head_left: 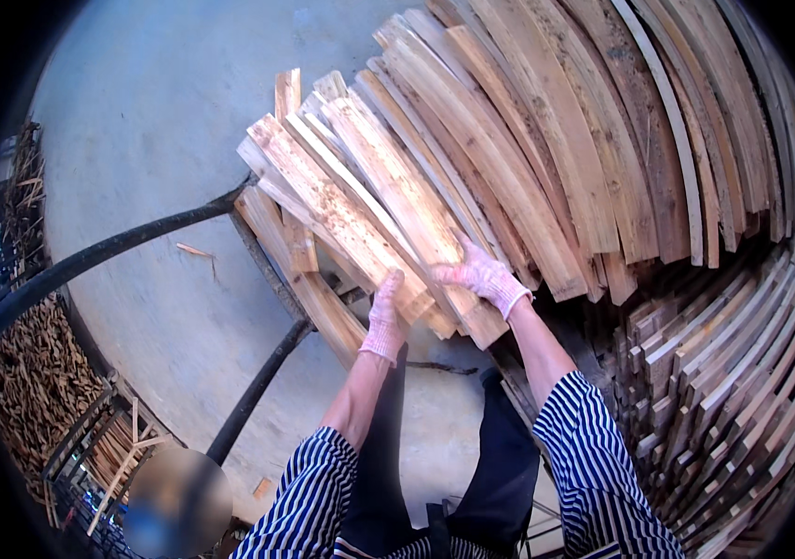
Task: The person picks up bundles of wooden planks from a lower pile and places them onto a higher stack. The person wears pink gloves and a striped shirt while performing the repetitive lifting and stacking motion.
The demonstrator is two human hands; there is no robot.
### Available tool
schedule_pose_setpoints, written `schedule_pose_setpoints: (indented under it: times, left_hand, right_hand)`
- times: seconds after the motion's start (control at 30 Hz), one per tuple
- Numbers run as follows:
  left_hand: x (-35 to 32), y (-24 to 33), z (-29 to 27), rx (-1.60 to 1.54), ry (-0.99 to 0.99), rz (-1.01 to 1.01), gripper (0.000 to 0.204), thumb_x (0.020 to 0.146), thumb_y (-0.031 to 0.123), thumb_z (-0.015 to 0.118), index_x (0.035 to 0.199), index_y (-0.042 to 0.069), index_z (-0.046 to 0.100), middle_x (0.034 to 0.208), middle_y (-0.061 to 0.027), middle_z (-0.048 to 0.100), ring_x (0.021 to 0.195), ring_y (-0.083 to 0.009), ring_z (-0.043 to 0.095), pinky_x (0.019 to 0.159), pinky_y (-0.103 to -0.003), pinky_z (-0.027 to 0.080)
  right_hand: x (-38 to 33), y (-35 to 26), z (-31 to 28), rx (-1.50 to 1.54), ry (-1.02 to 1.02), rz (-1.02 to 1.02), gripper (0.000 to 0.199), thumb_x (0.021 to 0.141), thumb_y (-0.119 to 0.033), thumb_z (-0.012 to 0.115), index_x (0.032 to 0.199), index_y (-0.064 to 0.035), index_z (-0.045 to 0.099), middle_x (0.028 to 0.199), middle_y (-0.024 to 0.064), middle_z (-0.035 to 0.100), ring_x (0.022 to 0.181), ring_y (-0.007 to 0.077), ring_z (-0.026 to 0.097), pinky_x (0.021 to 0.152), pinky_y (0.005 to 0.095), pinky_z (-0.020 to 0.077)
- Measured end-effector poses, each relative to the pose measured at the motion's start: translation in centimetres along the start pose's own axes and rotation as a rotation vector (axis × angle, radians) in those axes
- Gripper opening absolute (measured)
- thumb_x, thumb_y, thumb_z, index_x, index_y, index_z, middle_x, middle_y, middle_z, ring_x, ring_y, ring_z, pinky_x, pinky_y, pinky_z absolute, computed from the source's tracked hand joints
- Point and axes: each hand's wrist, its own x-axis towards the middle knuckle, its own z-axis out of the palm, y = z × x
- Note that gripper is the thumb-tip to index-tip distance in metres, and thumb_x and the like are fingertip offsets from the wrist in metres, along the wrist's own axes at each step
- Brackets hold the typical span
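Note:
Both my hands wear pale pink knit gloves. My left hand (386,317) is closed on the near end of a rough wooden plank (323,200), its thumb along the side and its other fingers hidden. Just to the right, my right hand (486,277) grips a second plank (388,172) near its near end, thumb lying across the top. Both planks slant away to the far left, side by side, on top of other boards. Beneath them, more light boards (309,284) lie on a dark metal frame.
Long boards (528,140) lie in a broad row at the far right. A large stack of thin slats (723,401) fills the right side. Two dark curved bars (127,247) reach left from the frame over the concrete floor (155,121). Wood is heaped (39,401) at the left edge.

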Motion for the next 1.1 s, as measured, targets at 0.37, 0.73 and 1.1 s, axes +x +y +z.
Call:
schedule_pose_setpoints:
  times: [0.37,0.73,1.1]
  left_hand:
    - [-15.2,2.3,-6.2,0.136,0.002,-0.124,0.063,0.097,0.034,0.068,0.146,0.002,0.047,0.136,-0.0102,0.059,0.123,-0.0203,0.059,0.107,-0.035,0.047]
    - [-24.9,5.2,3.9,0.448,-0.283,0.029,0.062,0.102,0.038,0.057,0.146,-0.002,0.042,0.139,-0.0183,0.054,0.124,-0.0319,0.057,0.107,-0.045,0.049]
    - [-41.2,0.9,27.3,1.078,-1.1,0.384,0.108,0.068,0.039,0.086,0.155,0.003,0.033,0.143,-0.0172,0.051,0.131,-0.0302,0.051,0.112,-0.048,0.042]
  right_hand:
    - [-19.0,5.6,11.0,1.212,-0.207,0.563,0.075,0.087,-0.036,0.082,0.146,-0.0021,0.053,0.143,0.0145,0.059,0.131,0.0203,0.054,0.115,0.0332,0.0394]
    - [-30.9,-5.0,4.4,0.675,-0.146,-0.131,0.066,0.088,-0.038,0.082,0.138,-0.001,0.06,0.121,0.006,0.07,0.106,0.0128,0.063,0.094,0.0308,0.0526]
    - [-57.9,-6.8,-5.5,1.251,0.372,-0.731,0.091,0.073,-0.013,0.082,0.152,-0.0015,0.039,0.138,0.0089,0.058,0.122,0.017,0.056,0.107,0.0348,0.0458]
